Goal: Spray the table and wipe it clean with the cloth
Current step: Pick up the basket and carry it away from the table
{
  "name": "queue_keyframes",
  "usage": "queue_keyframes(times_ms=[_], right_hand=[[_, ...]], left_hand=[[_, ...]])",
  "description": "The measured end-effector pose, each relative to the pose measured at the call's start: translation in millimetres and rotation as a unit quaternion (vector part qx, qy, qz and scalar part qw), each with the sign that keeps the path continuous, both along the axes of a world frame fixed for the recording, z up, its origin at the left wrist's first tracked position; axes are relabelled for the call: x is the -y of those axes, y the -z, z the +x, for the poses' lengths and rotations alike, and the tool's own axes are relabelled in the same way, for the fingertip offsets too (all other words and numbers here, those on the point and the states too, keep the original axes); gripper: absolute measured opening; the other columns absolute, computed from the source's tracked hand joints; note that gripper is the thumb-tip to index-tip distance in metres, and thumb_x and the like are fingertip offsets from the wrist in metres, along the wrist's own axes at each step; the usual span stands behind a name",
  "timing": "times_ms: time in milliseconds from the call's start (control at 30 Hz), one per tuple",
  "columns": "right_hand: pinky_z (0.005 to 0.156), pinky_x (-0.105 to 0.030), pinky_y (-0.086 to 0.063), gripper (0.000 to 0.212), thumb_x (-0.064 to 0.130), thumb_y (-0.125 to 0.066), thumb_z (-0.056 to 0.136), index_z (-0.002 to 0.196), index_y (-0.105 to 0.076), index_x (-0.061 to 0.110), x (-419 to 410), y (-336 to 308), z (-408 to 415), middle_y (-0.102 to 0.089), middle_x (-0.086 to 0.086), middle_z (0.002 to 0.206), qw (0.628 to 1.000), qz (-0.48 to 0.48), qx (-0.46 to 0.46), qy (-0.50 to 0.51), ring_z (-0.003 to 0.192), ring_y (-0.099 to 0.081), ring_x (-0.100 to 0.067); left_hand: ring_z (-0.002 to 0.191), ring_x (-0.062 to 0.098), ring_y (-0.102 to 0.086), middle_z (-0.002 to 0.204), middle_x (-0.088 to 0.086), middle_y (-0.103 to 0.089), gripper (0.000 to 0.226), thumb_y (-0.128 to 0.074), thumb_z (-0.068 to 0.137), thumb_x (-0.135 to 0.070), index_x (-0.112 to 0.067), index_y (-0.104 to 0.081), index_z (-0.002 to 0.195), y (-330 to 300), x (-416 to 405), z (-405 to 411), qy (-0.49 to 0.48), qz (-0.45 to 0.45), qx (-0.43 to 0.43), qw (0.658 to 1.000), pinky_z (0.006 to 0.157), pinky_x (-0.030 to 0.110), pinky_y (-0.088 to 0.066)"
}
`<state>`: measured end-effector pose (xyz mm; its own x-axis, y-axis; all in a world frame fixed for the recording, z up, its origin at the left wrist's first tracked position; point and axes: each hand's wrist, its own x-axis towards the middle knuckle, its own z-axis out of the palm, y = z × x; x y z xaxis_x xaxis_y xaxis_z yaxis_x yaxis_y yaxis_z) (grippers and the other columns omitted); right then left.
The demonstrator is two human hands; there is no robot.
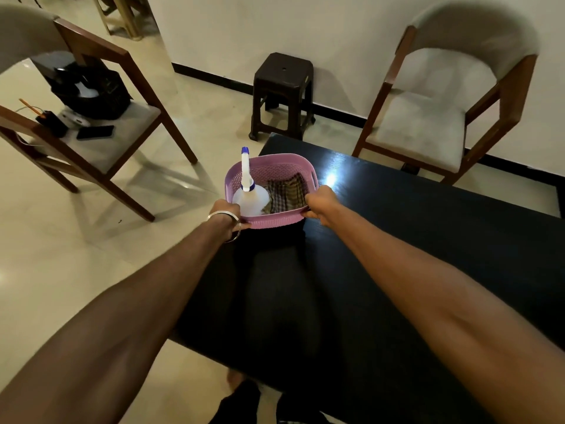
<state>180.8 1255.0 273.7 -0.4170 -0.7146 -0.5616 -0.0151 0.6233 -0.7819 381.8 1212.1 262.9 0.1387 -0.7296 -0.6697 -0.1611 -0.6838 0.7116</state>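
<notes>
Both hands are gripping the near rim of a pink basket [276, 166], one at each near corner, arms stretched out. Left hand [224, 211] is curling around the left corner, a metal bangle [226, 216] sitting on that wrist. Right hand [321, 201] is clamping the right corner, fingers wrapped under the rim.

The basket is sitting at the far left corner of the dark table [397, 240]; can't tell if it's resting fully or lifted slightly. Inside: a white spray bottle [251, 200] with a blue-tipped nozzle is standing upright on the left side, nozzle poking above the rim. A checked cloth [287, 194] is lying crumpled on the right side, just beside the bottle.

Around: a dark stool [282, 93] is standing by the wall beyond the table. A wooden chair [443, 111] is standing at the far right. Another chair [101, 130] on the left is holding a black bag [91, 93] and a phone [95, 132].
</notes>
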Motion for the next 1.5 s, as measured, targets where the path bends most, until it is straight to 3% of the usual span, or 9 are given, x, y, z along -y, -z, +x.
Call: queue_keyframes(times_ms=[100,200,500,700,900,1000,1167,1333,1500], right_hand=[[0.069,-0.035,-0.062,0.013,-0.007,-0.048,0.095,0.09,-0.055,0.004,4,-8,17,-0.062,-0.015,0.106,1.0,-0.008,-0.006,0.013,0.094,-0.068,-0.03],[0.074,-0.041,-0.062,0.024,-0.01,-0.046,0.092,0.077,-0.052,0.008,14,-14,41,-0.062,-0.015,0.097,0.999,-0.016,-0.008,0.041,0.089,-0.069,-0.031],[0.082,-0.048,-0.061,0.019,-0.01,-0.045,0.093,0.103,-0.057,0.0,53,-21,157,-0.065,-0.022,0.116,0.993,-0.018,-0.012,0.112,0.101,-0.069,-0.035],[0.078,-0.045,-0.062,0.02,-0.007,-0.049,0.096,0.114,-0.058,-0.007,78,-23,232,-0.065,-0.021,0.114,0.988,-0.007,-0.002,0.152,0.097,-0.07,-0.033],[0.073,-0.038,-0.063,0.012,-0.008,-0.049,0.096,0.098,-0.054,0.002,114,-30,284,-0.061,-0.014,0.102,0.987,-0.019,0.003,0.162,0.095,-0.068,-0.031],[0.074,-0.038,-0.063,0.013,-0.006,-0.048,0.098,0.091,-0.055,0.003,136,-29,300,-0.061,-0.014,0.098,0.987,-0.021,0.007,0.159,0.096,-0.069,-0.032],[0.057,-0.029,-0.061,0.022,-0.002,-0.05,0.1,0.083,-0.05,0.012,180,-21,312,-0.058,-0.008,0.09,0.988,-0.03,0.012,0.153,0.081,-0.066,-0.023],[0.08,-0.044,-0.062,0.017,0.0,-0.051,0.1,0.087,-0.051,0.011,236,-11,305,-0.061,-0.013,0.102,0.988,-0.02,0.01,0.152,0.098,-0.068,-0.03],[0.077,-0.039,-0.063,0.006,0.003,-0.052,0.101,0.106,-0.053,0.007,309,-3,282,-0.061,-0.015,0.11,0.989,-0.015,-0.002,0.15,0.101,-0.066,-0.03]], left_hand=[[0.102,0.043,-0.06,0.125,0.021,-0.053,0.032,-0.048,0.094,-0.001,0.003,-0.045,0.126,-4,14,17,0.02,-0.006,-0.012,1.0,0.07,0.05,-0.058],[0.1,0.044,-0.062,0.123,0.023,-0.055,0.02,-0.049,0.093,0.0,0.002,-0.048,0.114,-7,30,41,0.043,-0.012,-0.013,0.999,0.073,0.052,-0.058],[0.108,0.05,-0.056,0.129,0.026,-0.051,0.032,-0.046,0.095,0.002,0.005,-0.046,0.126,-13,98,145,0.11,-0.014,-0.028,0.993,0.077,0.056,-0.056],[0.102,0.048,-0.059,0.124,0.024,-0.053,0.031,-0.05,0.096,-0.004,0.002,-0.048,0.126,-30,135,212,0.165,-0.017,0.005,0.986,0.057,0.044,-0.058],[0.104,0.051,-0.056,0.118,0.021,-0.052,0.032,-0.053,0.095,-0.009,0.002,-0.047,0.125,-37,179,263,0.173,-0.025,0.021,0.984,0.078,0.059,-0.055],[0.103,0.048,-0.057,0.119,0.021,-0.054,0.033,-0.054,0.095,-0.012,0.002,-0.049,0.124,-38,202,280,0.18,-0.028,0.035,0.983,0.079,0.057,-0.056],[0.099,0.045,-0.06,0.115,0.019,-0.054,0.033,-0.054,0.096,-0.014,0.0,-0.049,0.125,-34,246,292,0.184,-0.026,0.043,0.982,0.075,0.053,-0.058],[0.098,0.043,-0.062,0.113,0.018,-0.057,0.032,-0.055,0.095,-0.016,0.0,-0.05,0.123,-22,304,287,0.2,-0.03,0.066,0.977,0.08,0.054,-0.057],[0.092,0.042,-0.061,0.105,0.017,-0.055,0.021,-0.053,0.095,-0.011,-0.002,-0.05,0.114,-11,381,261,0.195,-0.023,0.059,0.979,0.078,0.055,-0.057]])
